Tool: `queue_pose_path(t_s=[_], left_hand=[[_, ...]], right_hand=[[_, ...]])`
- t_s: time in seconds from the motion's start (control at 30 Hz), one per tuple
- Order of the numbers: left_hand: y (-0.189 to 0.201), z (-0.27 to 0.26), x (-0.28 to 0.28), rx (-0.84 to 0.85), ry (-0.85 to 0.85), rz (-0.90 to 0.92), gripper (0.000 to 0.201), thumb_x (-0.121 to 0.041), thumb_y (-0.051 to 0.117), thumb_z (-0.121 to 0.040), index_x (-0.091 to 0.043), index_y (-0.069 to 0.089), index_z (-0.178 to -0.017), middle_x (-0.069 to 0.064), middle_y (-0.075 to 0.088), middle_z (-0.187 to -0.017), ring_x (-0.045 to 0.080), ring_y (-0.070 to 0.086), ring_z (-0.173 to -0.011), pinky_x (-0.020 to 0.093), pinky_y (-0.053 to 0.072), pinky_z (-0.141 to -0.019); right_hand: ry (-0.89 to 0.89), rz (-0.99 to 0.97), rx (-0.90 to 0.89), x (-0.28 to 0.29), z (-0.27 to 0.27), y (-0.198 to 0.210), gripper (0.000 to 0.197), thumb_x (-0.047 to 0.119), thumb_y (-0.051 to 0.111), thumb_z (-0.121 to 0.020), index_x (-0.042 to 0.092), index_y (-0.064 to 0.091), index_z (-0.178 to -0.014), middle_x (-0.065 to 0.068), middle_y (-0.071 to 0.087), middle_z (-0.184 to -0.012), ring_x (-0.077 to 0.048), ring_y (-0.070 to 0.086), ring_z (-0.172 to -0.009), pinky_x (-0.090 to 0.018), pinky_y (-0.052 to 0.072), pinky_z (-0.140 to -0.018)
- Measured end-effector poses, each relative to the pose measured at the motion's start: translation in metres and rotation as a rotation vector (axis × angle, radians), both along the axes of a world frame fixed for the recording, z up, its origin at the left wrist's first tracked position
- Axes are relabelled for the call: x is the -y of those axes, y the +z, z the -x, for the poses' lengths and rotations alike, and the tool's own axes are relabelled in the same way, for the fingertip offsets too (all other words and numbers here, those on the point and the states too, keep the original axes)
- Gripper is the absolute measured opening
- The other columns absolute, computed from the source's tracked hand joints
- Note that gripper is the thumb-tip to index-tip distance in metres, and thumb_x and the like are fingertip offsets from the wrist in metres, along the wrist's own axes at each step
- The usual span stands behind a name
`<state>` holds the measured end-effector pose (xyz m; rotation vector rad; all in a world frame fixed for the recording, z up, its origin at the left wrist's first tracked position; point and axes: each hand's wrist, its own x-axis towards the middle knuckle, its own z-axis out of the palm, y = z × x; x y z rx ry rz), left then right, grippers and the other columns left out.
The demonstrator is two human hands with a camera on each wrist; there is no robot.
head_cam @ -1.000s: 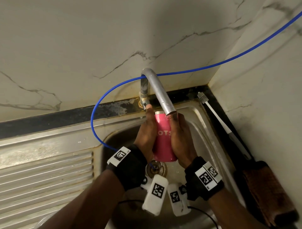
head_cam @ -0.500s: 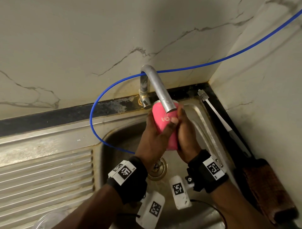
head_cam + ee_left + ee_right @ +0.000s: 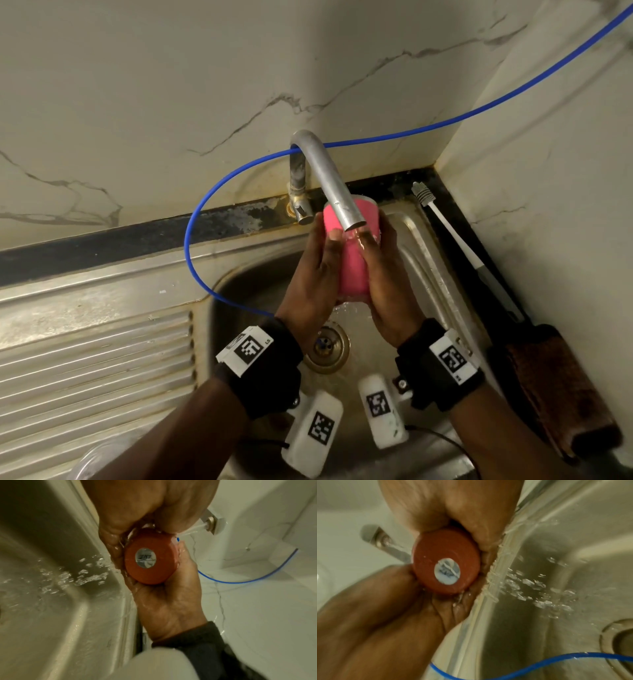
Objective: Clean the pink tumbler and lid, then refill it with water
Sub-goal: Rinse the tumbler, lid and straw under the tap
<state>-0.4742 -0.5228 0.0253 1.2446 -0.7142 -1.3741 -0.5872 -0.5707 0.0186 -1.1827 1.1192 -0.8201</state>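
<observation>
Steel fills most of my head view: a stainless sink [image 3: 442, 274] with a ribbed draining board along its left edge and a round drain in the basin floor. Against the back edge stands a curved grey metal tap [image 3: 329, 178], its spout reaching forward over the basin, water running from its mouth. A thin blue hose [image 3: 191, 246] loops from the wall behind the tap down into the basin. Along the right edge of the sink lies a white-handled brush [image 3: 445, 222].

Under the spout sits the pink cylindrical tumbler [image 3: 352, 267], held between both my hands. Its long axis runs roughly upright, tilted a little so the open mouth leans back toward the tap's mouth; the base points down at my wrists, where both wrist views show its round silver sticker. My left hand [image 3: 315, 284] wraps the tumbler's left side, thumb across the front near the rim. My right hand [image 3: 383, 284] wraps the right side, fingers curled round the wall. Both grip it, wet, with water spilling off into the basin. I see no lid.

I judge this as the rinsing step. Since the mouth already lies just below and beside the stream, the next move turns on that gap: either hand is equally near, and a small tilt would bring the stream inside.
</observation>
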Motion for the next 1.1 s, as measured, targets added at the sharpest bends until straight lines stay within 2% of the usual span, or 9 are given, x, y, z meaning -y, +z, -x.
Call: queue_pose_path(t_s=[0.1, 0.2, 0.3, 0.4, 0.47, 0.57, 0.77, 0.93, 1.1], left_hand=[[-0.01, 0.001, -0.004, 0.092, -0.09, 0.109, 0.066, -0.034, 0.046, -0.113, -0.039, 0.012, -0.169, 0.004, 0.049, -0.159, 0.021, 0.062, -0.136, 0.043, 0.062, -0.1], [-0.012, 0.003, -0.008, 0.182, -0.126, 0.131, 0.069, -0.038, 0.062, -0.107, -0.038, 0.025, -0.166, 0.005, 0.051, -0.156, 0.025, 0.06, -0.138, 0.049, 0.06, -0.103], [-0.012, 0.004, -0.004, 0.232, -0.091, 0.073, 0.077, -0.055, 0.069, -0.098, -0.044, 0.029, -0.163, 0.006, 0.055, -0.151, 0.029, 0.063, -0.132, 0.054, 0.061, -0.098], [-0.009, 0.007, 0.0, 0.267, -0.037, 0.026, 0.078, -0.08, 0.053, -0.094, -0.062, 0.013, -0.159, 0.003, 0.048, -0.157, 0.028, 0.057, -0.138, 0.059, 0.056, -0.104], [0.0, 0.009, 0.001, 0.288, 0.003, 0.001, 0.063, -0.08, 0.044, -0.097, -0.066, 0.016, -0.151, -0.001, 0.055, -0.149, 0.022, 0.064, -0.128, 0.054, 0.057, -0.104], [0.003, 0.004, 0.006, 0.32, 0.059, -0.105, 0.05, -0.068, 0.037, -0.106, -0.045, 0.028, -0.15, 0.007, 0.066, -0.134, 0.026, 0.072, -0.108, 0.056, 0.061, -0.096], [0.003, -0.008, 0.021, 0.176, 0.169, -0.219, 0.105, -0.111, 0.025, -0.066, -0.049, 0.04, -0.149, 0.006, 0.071, -0.126, 0.032, 0.07, -0.116, 0.063, 0.053, -0.104], [0.006, 0.001, 0.011, 0.363, 0.163, -0.093, 0.071, -0.088, 0.016, -0.094, -0.047, 0.033, -0.149, -0.005, 0.069, -0.117, 0.023, 0.072, -0.106, 0.06, 0.057, -0.1], [0.0, 0.015, 0.0, 0.409, 0.08, 0.073, 0.074, -0.076, 0.035, -0.101, -0.058, -0.005, -0.161, 0.003, 0.045, -0.157, 0.024, 0.062, -0.131, 0.055, 0.061, -0.098]], right_hand=[[-0.021, -0.164, -0.098, 0.008, -0.001, 0.0, 0.057, 0.072, 0.04, -0.099, 0.045, 0.043, -0.149, -0.001, 0.062, -0.138, -0.022, 0.069, -0.114, -0.055, 0.062, -0.086], [-0.092, -0.346, -0.081, 0.012, 0.001, 0.003, 0.069, 0.083, 0.039, -0.091, 0.038, 0.053, -0.142, -0.008, 0.072, -0.123, -0.029, 0.072, -0.106, -0.058, 0.059, -0.091], [-0.16, -0.248, -0.121, 0.008, 0.001, 0.001, 0.058, 0.077, 0.035, -0.096, 0.038, 0.056, -0.133, -0.004, 0.073, -0.113, -0.023, 0.074, -0.098, -0.054, 0.06, -0.09], [-0.096, -0.058, -0.201, -0.001, -0.003, 0.002, 0.035, 0.066, 0.032, -0.104, 0.047, 0.061, -0.109, 0.009, 0.074, -0.098, -0.004, 0.074, -0.087, -0.033, 0.062, -0.076], [-0.062, 0.006, -0.204, -0.008, -0.004, 0.003, 0.038, 0.065, 0.034, -0.103, 0.043, 0.065, -0.113, 0.01, 0.076, -0.095, -0.002, 0.075, -0.086, -0.028, 0.063, -0.071], [0.0, 0.072, -0.191, -0.016, -0.003, 0.007, 0.053, 0.068, 0.038, -0.098, 0.031, 0.063, -0.128, 0.004, 0.077, -0.102, -0.006, 0.075, -0.089, -0.029, 0.063, -0.071], [0.097, 0.108, -0.211, -0.024, 0.0, 0.006, 0.051, 0.066, 0.045, -0.095, 0.04, 0.048, -0.138, 0.02, 0.071, -0.104, 0.001, 0.072, -0.093, -0.022, 0.061, -0.075], [0.041, 0.069, -0.141, -0.017, -0.004, 0.007, 0.057, 0.062, 0.043, -0.098, 0.029, 0.051, -0.142, 0.002, 0.073, -0.114, -0.008, 0.074, -0.097, -0.031, 0.064, -0.078], [0.009, 0.005, -0.079, -0.006, -0.006, 0.01, 0.043, 0.064, 0.04, -0.101, 0.041, 0.053, -0.136, 0.004, 0.071, -0.119, -0.012, 0.074, -0.102, -0.047, 0.064, -0.082]])
